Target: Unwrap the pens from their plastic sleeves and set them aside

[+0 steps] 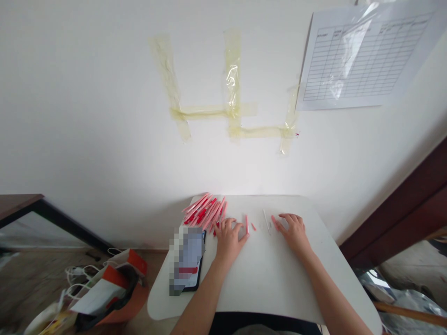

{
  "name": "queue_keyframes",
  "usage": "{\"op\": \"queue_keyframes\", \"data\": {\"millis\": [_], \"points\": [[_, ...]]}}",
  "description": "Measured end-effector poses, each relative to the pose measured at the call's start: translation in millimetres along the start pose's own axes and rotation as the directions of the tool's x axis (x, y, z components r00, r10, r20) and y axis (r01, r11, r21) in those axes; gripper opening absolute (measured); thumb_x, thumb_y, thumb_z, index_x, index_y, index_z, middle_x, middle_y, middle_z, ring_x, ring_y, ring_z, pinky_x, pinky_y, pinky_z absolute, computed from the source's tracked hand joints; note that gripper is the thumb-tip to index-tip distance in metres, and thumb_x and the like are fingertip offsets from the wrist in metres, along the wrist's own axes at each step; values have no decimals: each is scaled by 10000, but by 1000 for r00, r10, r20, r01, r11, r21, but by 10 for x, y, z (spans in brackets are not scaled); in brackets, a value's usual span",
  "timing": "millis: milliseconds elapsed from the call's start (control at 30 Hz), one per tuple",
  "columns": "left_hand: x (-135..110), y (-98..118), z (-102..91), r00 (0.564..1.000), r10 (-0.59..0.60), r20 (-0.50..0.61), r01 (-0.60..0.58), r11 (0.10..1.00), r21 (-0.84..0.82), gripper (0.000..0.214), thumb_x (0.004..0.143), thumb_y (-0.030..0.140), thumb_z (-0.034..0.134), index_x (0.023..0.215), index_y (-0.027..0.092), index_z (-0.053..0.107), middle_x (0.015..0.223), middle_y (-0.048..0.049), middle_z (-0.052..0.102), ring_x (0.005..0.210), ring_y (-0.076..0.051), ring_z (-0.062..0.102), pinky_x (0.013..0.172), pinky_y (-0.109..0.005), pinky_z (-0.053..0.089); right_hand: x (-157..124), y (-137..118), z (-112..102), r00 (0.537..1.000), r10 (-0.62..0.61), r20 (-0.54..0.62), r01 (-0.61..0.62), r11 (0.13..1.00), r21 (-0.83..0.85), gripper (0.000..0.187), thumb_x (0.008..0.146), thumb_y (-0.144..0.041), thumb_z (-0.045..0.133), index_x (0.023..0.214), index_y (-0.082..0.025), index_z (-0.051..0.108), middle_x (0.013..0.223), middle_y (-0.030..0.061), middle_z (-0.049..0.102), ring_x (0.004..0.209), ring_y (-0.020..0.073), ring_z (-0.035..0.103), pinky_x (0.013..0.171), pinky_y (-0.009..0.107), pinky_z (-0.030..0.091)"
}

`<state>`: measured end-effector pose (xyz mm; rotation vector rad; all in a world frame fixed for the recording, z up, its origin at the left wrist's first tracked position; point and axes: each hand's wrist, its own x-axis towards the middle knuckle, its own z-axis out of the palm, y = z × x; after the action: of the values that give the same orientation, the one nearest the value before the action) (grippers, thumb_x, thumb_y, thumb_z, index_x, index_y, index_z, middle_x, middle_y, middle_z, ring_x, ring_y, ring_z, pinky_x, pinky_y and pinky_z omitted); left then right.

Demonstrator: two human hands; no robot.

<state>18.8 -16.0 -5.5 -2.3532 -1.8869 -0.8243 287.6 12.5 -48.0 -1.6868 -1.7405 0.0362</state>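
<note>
My left hand (228, 238) rests on the white table with its fingers spread. Its thumb tip is at the lower end of a slim pink pen barrel (247, 223), and its other fingers are close to a heap of pink and red pens (206, 211). To the right of the barrel lies a small pink pen part (253, 227). Farther right is a thin, clear pen refill (266, 221). My right hand (295, 231) has its fingers apart, its thumb beside a short pink pen piece (274, 222). Whether the thumb touches that piece is too small to tell.
A phone (190, 260), partly blurred, lies on the left side of the white table (268, 284). The wall (115, 116) with yellowed tape stands behind. Bags (115, 288) are on the floor at left; dark wooden furniture (401, 204) is at right.
</note>
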Motion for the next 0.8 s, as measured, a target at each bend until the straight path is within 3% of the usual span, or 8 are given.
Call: {"op": "queue_keyframes", "data": {"millis": [133, 367, 533, 667, 800], "points": [[-9, -12, 33, 1000, 6, 21, -5, 1000, -19, 314, 853, 409, 682, 1151, 312, 663, 1306, -59, 635, 1312, -320, 491, 1160, -729, 138, 28, 88, 50, 999, -40, 21, 39, 998, 44, 478, 1009, -457, 320, 1259, -210, 646, 1309, 101, 648, 1245, 276, 515, 1051, 461, 400], [-25, -35, 70, 999, 24, 37, -23, 999, -28, 309, 877, 385, 650, 1173, 297, 654, 1332, -65, 632, 1291, -307, 542, 1184, -736, 82, 54, 136, 83, 997, -42, 60, 40, 998, 40, 475, 1015, -410, 304, 1152, -212, 714, 1314, 88, 660, 1254, 266, 538, 1085, 453, 386], [-29, -33, 66, 999, 34, 39, -34, 999, 5, 315, 884, 394, 638, 1183, 297, 650, 1326, -72, 636, 1287, -310, 546, 1168, -751, 125, 33, 100, 63, 998, -27, 49, 26, 999, 25, 413, 990, -420, 378, 1149, -237, 713, 1323, 76, 652, 1255, 269, 539, 1078, 467, 393], [-6, 23, 22, 998, 22, 58, -24, 999, 36, 441, 874, 386, 650, 1299, 294, 581, 1374, -102, 603, 1318, -326, 510, 1144, -762, 185, 12, 49, 40, 999, -7, 36, 6, 1000, 13, 395, 941, -497, 478, 1104, -228, 716, 1294, 89, 658, 1229, 284, 547, 1067, 475, 397], [63, 156, -50, 991, 118, 60, -121, 992, 44, 497, 870, 416, 659, 1340, 308, 539, 1389, -88, 581, 1356, -324, 462, 1154, -774, 128, -5, -4, 14, 1000, 10, 8, -10, 1000, 6, 412, 892, -585, 533, 994, -237, 728, 1219, 98, 675, 1172, 288, 566, 1025, 472, 416]]}}
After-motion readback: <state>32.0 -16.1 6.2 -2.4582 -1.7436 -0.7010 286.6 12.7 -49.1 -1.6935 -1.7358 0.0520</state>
